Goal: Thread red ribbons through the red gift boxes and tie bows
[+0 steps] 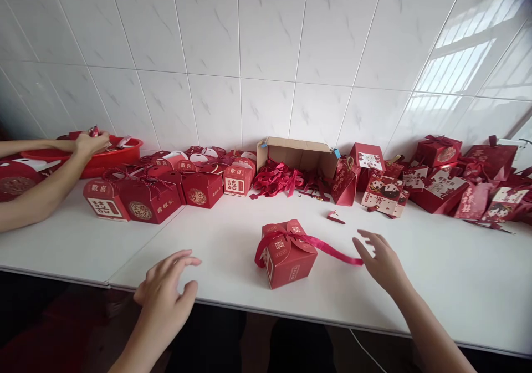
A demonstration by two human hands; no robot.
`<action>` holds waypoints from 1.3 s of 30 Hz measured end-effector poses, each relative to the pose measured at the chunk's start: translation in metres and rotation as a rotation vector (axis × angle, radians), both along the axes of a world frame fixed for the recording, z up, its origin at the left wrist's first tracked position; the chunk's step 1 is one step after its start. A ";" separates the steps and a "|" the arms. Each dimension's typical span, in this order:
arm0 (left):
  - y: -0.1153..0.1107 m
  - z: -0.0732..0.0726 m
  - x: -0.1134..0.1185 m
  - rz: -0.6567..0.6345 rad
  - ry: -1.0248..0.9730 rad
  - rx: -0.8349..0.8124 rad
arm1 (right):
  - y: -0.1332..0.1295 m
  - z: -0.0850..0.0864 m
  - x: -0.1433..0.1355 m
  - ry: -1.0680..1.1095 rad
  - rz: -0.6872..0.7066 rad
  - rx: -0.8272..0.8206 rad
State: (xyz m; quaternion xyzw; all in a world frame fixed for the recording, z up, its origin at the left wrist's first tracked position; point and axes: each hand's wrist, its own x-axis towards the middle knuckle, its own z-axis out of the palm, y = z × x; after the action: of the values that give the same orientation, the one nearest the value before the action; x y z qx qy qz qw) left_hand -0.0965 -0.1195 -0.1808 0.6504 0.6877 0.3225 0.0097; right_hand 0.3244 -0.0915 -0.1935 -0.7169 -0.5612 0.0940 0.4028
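Note:
In front of me a red gift box (293, 259) with gold lettering stands on the white table (224, 245). A red ribbon (328, 247) crosses its top, one end hanging down the left side and the other stretching out to the right. My right hand (380, 259) is beside that right end, fingers apart and holding nothing; whether a fingertip touches the ribbon I cannot tell. To the left of the box, my left hand (168, 284) hovers over the table's front edge, empty, its thumb and fingers spread.
A cardboard box (299, 148) lies behind with red ribbons (278, 179) spilling out. Red gift boxes (155, 201) line the left; more boxes and bags (443, 190) crowd the right. Another person's hand (89, 142) holds a small item over a red basin (131, 154).

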 end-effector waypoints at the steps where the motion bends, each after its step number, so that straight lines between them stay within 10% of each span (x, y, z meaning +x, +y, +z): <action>1: 0.003 0.007 0.009 -0.037 -0.065 0.049 | 0.002 0.006 -0.008 0.004 0.003 0.074; 12: 0.040 0.041 0.124 -0.408 -0.729 -0.152 | 0.021 0.035 -0.104 0.467 0.523 -0.099; 26: 0.042 0.041 0.099 -0.557 -0.712 -0.444 | 0.009 0.033 -0.104 0.372 0.590 -0.217; 39: 0.042 0.036 0.099 -0.413 -0.617 -0.414 | 0.005 0.038 -0.077 0.505 0.696 -0.242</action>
State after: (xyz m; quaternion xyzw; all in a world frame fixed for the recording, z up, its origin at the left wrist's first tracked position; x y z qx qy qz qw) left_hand 0.0025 -0.0773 -0.1452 0.6318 0.5581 0.3484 0.4098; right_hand 0.2476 -0.0864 -0.1558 -0.4819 -0.6382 0.4609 0.3847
